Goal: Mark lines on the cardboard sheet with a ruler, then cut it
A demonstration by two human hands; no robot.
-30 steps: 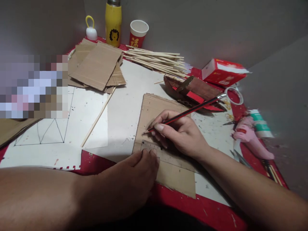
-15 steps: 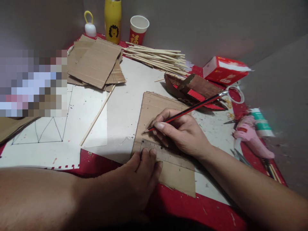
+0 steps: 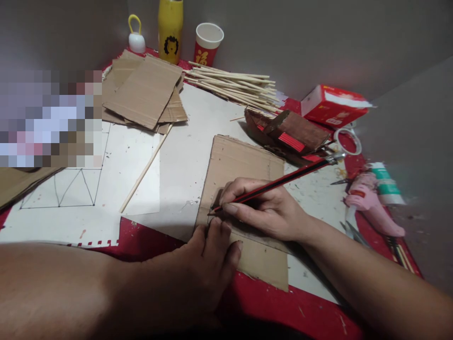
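Observation:
My right hand (image 3: 265, 208) pinches a red-and-black striped pencil (image 3: 283, 182) between thumb and fingers. Its tip touches or nearly touches the piece of brown corrugated cardboard (image 3: 244, 158), close to the left edge. A see-through ruler (image 3: 255, 236) lies across this cardboard, partly covered by both hands. My left hand (image 3: 212, 255) presses the ruler down with bent fingers near its left end, the thumb resting lower on the cardboard. The pencil tip is just above the left fingertips.
Cardboard pieces (image 3: 145, 94), a stick (image 3: 145, 170) and a line drawing on paper (image 3: 76, 189) lie left. Behind are wooden sticks (image 3: 233, 85), a paper cup (image 3: 208, 40) and a yellow bottle (image 3: 170, 28). A brown model boat (image 3: 297, 132), tissue pack (image 3: 332, 106) and pink glue gun (image 3: 371, 208) lie right.
My right hand has moved down toward the ruler, bringing the pencil tip closer to my left fingertips and covering more of the ruler. My left hand stays in place; the view has shifted slightly.

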